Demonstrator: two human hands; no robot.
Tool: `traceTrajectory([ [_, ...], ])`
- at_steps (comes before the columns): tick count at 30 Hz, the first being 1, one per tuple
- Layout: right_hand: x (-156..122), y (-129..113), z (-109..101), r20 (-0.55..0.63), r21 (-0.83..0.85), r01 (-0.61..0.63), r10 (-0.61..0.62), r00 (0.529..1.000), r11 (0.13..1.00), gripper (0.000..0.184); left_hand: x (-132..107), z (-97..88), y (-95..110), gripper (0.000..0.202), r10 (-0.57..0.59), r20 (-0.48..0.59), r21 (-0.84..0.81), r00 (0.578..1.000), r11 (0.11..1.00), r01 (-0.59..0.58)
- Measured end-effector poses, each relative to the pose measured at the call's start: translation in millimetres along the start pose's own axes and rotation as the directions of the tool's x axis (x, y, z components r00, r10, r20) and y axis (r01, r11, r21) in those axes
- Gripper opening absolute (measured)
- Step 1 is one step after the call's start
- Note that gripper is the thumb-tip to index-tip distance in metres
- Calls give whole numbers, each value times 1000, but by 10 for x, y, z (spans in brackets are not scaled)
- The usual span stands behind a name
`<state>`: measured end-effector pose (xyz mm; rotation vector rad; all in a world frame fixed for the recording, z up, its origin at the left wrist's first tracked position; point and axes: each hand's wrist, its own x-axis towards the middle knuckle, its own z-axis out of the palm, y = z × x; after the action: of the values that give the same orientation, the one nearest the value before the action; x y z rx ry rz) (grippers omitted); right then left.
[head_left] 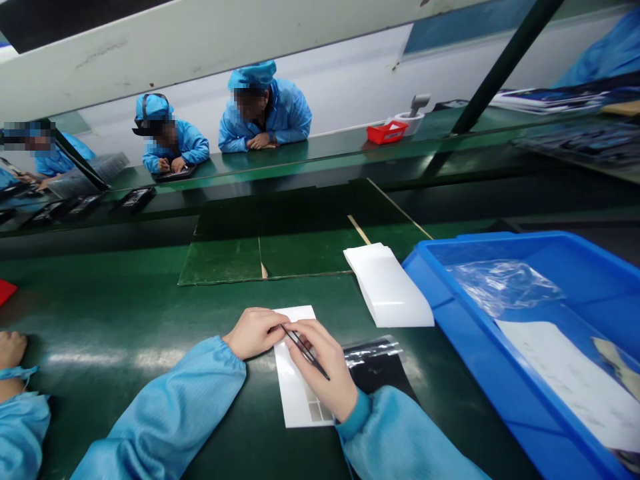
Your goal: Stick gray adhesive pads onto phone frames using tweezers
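A pair of dark tweezers [306, 352] rests in my right hand [325, 367], closed around it, with the tips pointing toward my left fingers. My left hand [257, 332] is pinched at the upper part of a white sheet [293, 393]; whatever its fingertips grip is too small or hidden to make out. Both hands meet over this sheet, which lies flat on the green table. Pale grey rectangles in a grid show on its lower part, partly covered by my right hand. A black sheet in a clear plastic bag [377, 363] lies just right of my right hand.
A stack of white sheets [393, 287] lies beyond my right hand. To the right stands a blue bin [470, 347] holding clear plastic and a white sheet. At the left edge is another person's arm [23, 427]. Co-workers in blue sit across at a far bench [330, 147].
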<state>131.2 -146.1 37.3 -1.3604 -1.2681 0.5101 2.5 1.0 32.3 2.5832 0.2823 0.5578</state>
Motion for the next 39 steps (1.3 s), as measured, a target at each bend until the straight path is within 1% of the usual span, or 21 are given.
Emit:
traceTrajectory([
  [4, -10, 29, 8, 2, 3, -10, 10, 1000, 1000, 21, -6, 6, -9, 20, -10, 10, -6, 1000, 1000, 10],
  [9, -26, 85, 34, -43, -11, -4, 3, 999, 1000, 16, -13, 15, -34, 22, -1, 11, -6, 1000, 1000, 1],
  [16, -24, 110, 42, -61, -20, 19, -20, 998, 1000, 16, -27, 39, -57, 22, -7, 19, 23, 1000, 1000, 7],
  [19, -15, 107, 37, -57, -26, 23, -24, 998, 999, 16, -32, 53, -71, 25, 8, 4, 25, 1000, 1000, -8],
  [22, -12, 100, 39, -57, -38, 23, -25, 998, 999, 16, -33, 54, -80, 27, 18, 15, 35, 1000, 999, -19],
  [27, -6, 97, 61, -104, -35, 45, -48, 993, 998, 16, -37, 28, -79, 26, 26, 44, 30, 999, 999, -27],
  [39, 7, 84, 64, -119, -29, 41, -44, 992, 999, 12, -45, 36, -102, 30, 76, 33, 71, 997, 994, -78],
])
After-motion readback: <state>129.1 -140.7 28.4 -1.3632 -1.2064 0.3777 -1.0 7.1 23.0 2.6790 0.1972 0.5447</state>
